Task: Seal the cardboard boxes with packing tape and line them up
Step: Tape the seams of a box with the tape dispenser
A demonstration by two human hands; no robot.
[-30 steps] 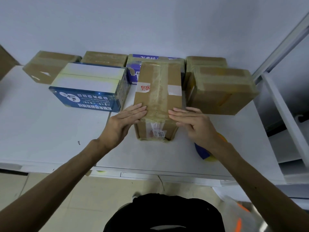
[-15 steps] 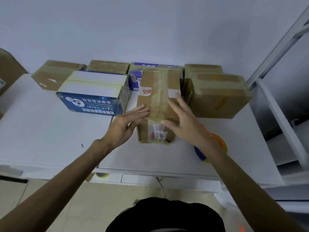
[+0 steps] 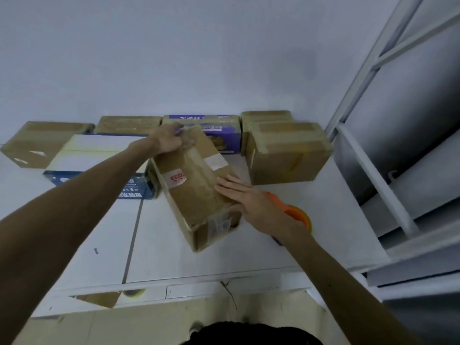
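- Item: box [image 3: 189, 192], brown cardboard, long and narrow. It lies skewed on the white table [image 3: 174, 257], its far end toward the purple box [image 3: 214, 130]. The blue-and-white box [image 3: 99, 150] sits close on its left and the brown box [image 3: 286, 155] stands apart on its right.
- Seal: a strip of tape [image 3: 199, 168] runs the length of the top. We judge the top seam closed. The far end is hidden by the hand, so we cannot tell how that end is finished.
- Step in hand: we judge this to be pressing the tape down over the ends, or turning the sealed box to join the row — the frame does not settle which.
- Next move calls for: squaring the box to its neighbours and sliding it back into the gap without knocking them.
- Left hand [image 3: 171, 140]: arm stretched forward, fingers curled over the far top edge of the box, gripping it.
- Right hand [image 3: 251, 202]: fingers straight and flat on the near right of the top, thumb down by the side — nothing gripped.
- Tape dispenser [image 3: 298, 215]: orange and yellow, on the table just behind the right hand.
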